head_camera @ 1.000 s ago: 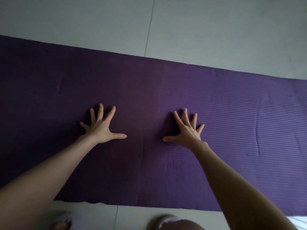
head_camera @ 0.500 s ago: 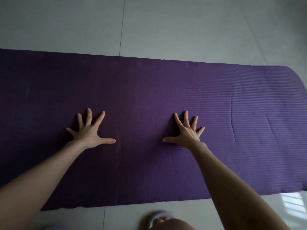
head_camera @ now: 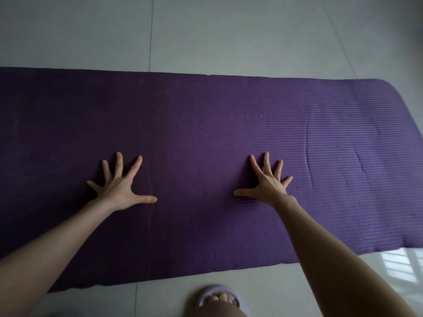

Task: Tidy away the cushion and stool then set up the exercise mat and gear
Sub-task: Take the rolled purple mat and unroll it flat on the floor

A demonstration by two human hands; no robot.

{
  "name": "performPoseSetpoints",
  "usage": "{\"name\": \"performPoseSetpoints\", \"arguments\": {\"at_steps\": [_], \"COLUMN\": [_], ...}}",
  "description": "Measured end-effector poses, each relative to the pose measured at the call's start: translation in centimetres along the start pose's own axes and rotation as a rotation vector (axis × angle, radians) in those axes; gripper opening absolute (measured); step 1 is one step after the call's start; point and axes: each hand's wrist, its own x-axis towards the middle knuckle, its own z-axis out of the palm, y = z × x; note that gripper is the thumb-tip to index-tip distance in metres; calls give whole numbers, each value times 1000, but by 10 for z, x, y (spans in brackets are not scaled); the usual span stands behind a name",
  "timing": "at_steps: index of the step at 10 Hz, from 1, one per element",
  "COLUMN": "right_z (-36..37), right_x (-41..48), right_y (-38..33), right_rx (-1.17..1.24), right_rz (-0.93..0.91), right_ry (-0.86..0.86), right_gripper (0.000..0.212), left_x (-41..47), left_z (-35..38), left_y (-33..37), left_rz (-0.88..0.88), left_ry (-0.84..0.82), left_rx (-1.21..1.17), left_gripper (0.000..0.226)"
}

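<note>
A purple ribbed exercise mat (head_camera: 206,124) lies unrolled flat on the floor, stretching from the left edge of the view to its rounded right end. My left hand (head_camera: 120,186) presses on the mat left of centre with fingers spread wide. Flat on the mat right of centre is my right hand (head_camera: 266,181), fingers also splayed. Both palms are down and neither hand holds anything. A few creases run across the mat to the right of my right hand.
Pale grey floor tiles (head_camera: 229,35) surround the mat. My foot in a light slipper (head_camera: 218,297) stands on the floor just in front of the mat's near edge. A bright window reflection (head_camera: 402,264) lies on the floor at the lower right.
Both hands have slid along the mat towards its right end and moved farther apart. The view has swung right, so the mat's rounded right end now shows.
</note>
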Motion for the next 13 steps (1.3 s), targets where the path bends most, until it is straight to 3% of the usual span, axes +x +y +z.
{"name": "performPoseSetpoints", "arguments": {"at_steps": [13], "right_z": [7], "right_x": [-6], "right_y": [-7], "right_rx": [18], "right_rz": [2], "right_ry": [6], "right_gripper": [124], "left_x": [-6], "left_z": [-1], "left_y": [-9], "left_rz": [-10], "left_ry": [15], "left_rx": [25], "left_gripper": [122]}}
